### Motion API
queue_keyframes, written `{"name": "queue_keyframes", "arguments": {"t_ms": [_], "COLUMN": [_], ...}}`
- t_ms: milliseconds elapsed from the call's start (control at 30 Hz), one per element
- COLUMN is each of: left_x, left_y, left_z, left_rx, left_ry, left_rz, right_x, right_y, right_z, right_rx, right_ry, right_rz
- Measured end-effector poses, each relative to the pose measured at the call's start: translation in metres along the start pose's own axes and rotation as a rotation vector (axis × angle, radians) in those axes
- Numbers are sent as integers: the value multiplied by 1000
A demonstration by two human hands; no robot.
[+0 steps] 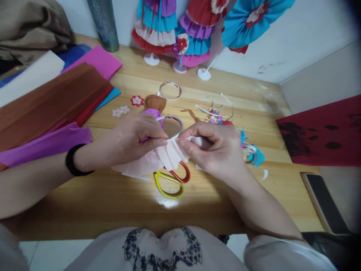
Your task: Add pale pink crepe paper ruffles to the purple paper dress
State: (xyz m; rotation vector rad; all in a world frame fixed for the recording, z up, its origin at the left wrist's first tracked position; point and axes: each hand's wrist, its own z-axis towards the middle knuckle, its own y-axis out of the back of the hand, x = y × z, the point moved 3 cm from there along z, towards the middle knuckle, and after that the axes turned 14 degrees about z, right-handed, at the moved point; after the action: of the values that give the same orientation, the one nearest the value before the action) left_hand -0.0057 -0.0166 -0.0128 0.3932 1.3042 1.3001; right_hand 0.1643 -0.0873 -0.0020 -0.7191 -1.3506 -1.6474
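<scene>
A strip of pale pink crepe paper (168,155) hangs in small pleats between my two hands. My left hand (138,137) pinches its upper edge from the left, beside a white ring (178,121). On the right, my right hand (213,146) pinches the same edge between thumb and forefinger. The ring stands just behind the paper's top edge, partly hidden by my fingers. Beneath the paper lie scissors with a yellow and a red handle (169,195). A brown and purple paper piece (155,103) is just behind my left hand.
Folded coloured paper (50,98) fills the left side. Paper flowers (137,101), a tape roll (170,91) and scraps (216,117) lie beyond my hands. Ruffled paper dresses on stands (156,34) line the back. A phone (324,203) rests at the right edge, near a red sheet (324,131).
</scene>
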Motion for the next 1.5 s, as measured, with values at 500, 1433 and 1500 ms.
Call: {"name": "queue_keyframes", "arguments": {"t_ms": [500, 1433, 1500], "left_x": [0, 4, 5], "left_y": [-2, 3, 2], "left_z": [-2, 1, 0], "left_rx": [-4, 18, 48], "left_ry": [-19, -51, -47], "left_rz": [-14, -10, -8], "right_x": [0, -27, -28], "right_y": [-2, -14, -17], "right_z": [0, 7, 7], "right_rx": [-54, 117, 88], "right_ry": [-25, -620, -676], "right_rz": [-16, 930, 986]}}
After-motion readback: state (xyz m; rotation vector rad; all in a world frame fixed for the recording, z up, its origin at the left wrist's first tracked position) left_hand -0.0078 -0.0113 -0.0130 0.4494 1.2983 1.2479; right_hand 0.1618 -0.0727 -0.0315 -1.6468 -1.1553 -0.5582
